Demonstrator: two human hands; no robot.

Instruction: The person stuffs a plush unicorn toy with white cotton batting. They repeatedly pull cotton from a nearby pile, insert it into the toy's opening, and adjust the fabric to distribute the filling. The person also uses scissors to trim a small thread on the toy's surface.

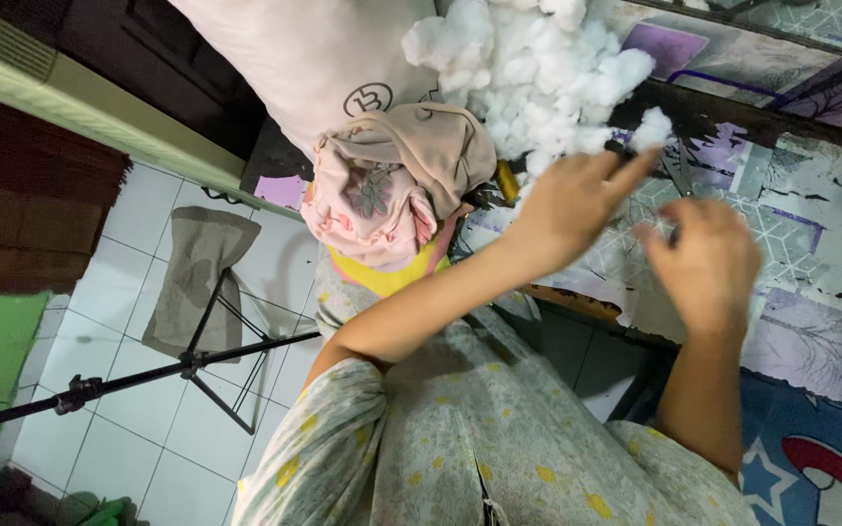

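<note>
Seen from the head camera, looking down: the person's left hand (567, 209) reaches forward over the table, fingers stretched long and close together, with a small white tuft of fluffy stuffing (651, 128) pinched at the fingertips (635, 161). The tuft is loose, round and cottony, lifted just beside the big heap it matches. The right hand (704, 263) hovers near, to the right, fingers curled partly in; it is blurred, and I cannot tell whether it grips anything.

One large pile of white fibre filling (528, 68) lies at the top of the table, made of many soft clumps. One small soft doll in a pink and beige cloth hood (397, 190) sits at the table's near edge, touching a large pale cushion (314, 58) behind it. The table has a patterned grey and purple covering (811, 195), torn in places. One folded black stand with grey cloth (197, 302) rests on the white tiled floor (129, 429).
</note>
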